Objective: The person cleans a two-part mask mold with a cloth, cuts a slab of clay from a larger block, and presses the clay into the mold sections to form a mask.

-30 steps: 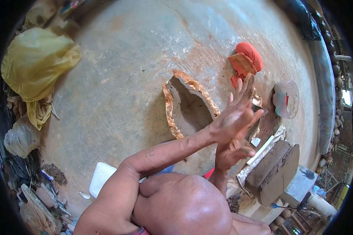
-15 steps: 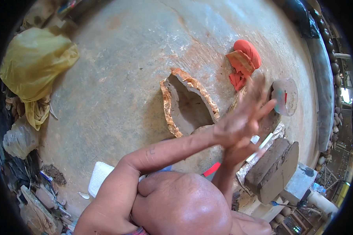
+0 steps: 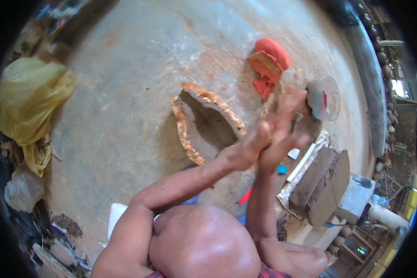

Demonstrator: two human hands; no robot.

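Note:
My left hand [image 3: 246, 147] and my right hand [image 3: 279, 150] meet palm to palm in front of me, fingers stretched out and blurred by motion. Whether anything lies between the palms is hidden. Just left of them on the floor sits a hollow clay form [image 3: 208, 121], with a smooth grey inside and a rough orange-brown rim, pointed at its far end. Beyond the hands is a red-orange bundle [image 3: 272, 54] with a torn flap. A cloudy round plastic tub [image 3: 324, 98] with something red in it stands to their right.
A thick grey-brown clay slab [image 3: 314, 178] leans by a grey block [image 3: 356, 197] on the right. Nearer lie a white stick [image 3: 301, 162], a teal piece [image 3: 281, 169] and a red strip [image 3: 244, 196]. A yellow plastic bag [image 3: 30, 99] and white foam [image 3: 117, 217] are at left.
My palms have shifted against each other; the right hand sits higher and more upright beside the left. The whole view has swung slightly, moving the floor objects leftward in the picture.

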